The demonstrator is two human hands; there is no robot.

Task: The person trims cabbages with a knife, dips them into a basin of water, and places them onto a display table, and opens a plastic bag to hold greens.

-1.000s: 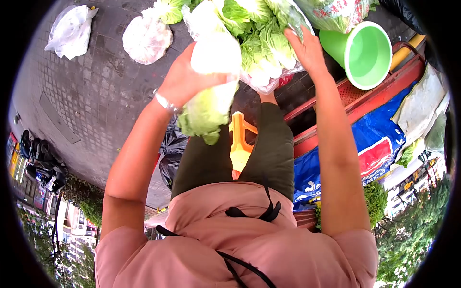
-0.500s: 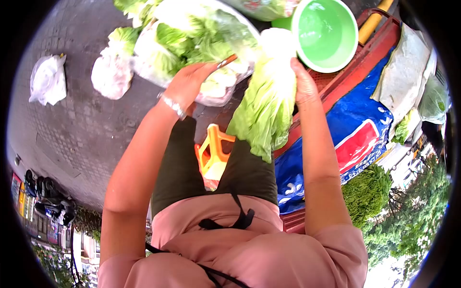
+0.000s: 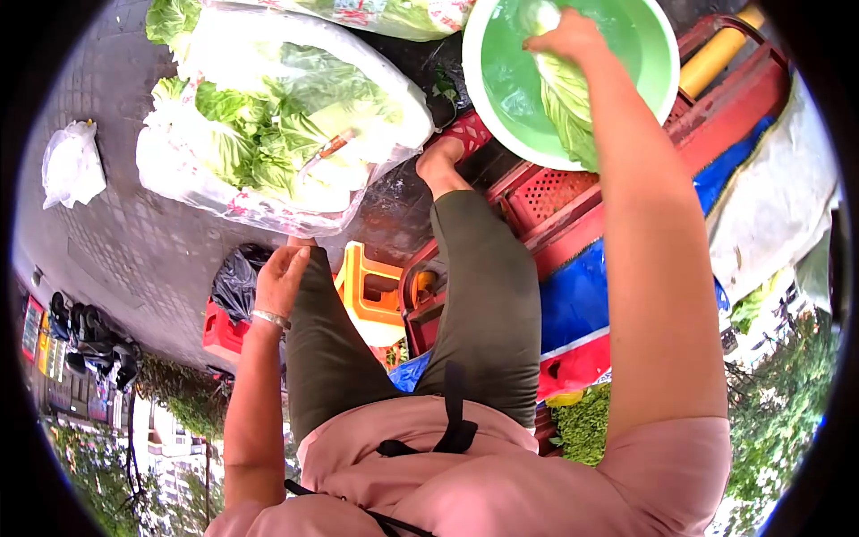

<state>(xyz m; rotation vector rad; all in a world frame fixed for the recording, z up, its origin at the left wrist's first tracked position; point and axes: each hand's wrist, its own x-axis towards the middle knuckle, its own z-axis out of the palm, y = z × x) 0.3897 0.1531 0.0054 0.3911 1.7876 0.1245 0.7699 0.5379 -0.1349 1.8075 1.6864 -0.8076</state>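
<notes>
My right hand (image 3: 570, 38) is closed on a leafy cabbage (image 3: 565, 100) in the round green tub (image 3: 472, 76), which holds water. The cabbage's pale end points away from me, and its leaves lie over the near rim. My left hand (image 3: 281, 279) is by my left thigh, loosely bent, with nothing visible in it. A knife with a brown handle (image 3: 335, 143) rests on the leafy vegetables (image 3: 234, 134) in a big clear plastic bag (image 3: 268, 213) at the upper left.
A red crate-like frame (image 3: 555, 201) stands beside the tub, with a yellow pole (image 3: 716, 58) behind. An orange-yellow stool (image 3: 362, 291) is between my legs. A white plastic bag (image 3: 74, 166) lies on the paving at left; a black bag (image 3: 240, 282) sits near a red object (image 3: 222, 331).
My right hand has carried the cabbage right and forward into the tub. My left hand has let go of the knife, now on the vegetables, and drawn back toward my thigh. The view has shifted.
</notes>
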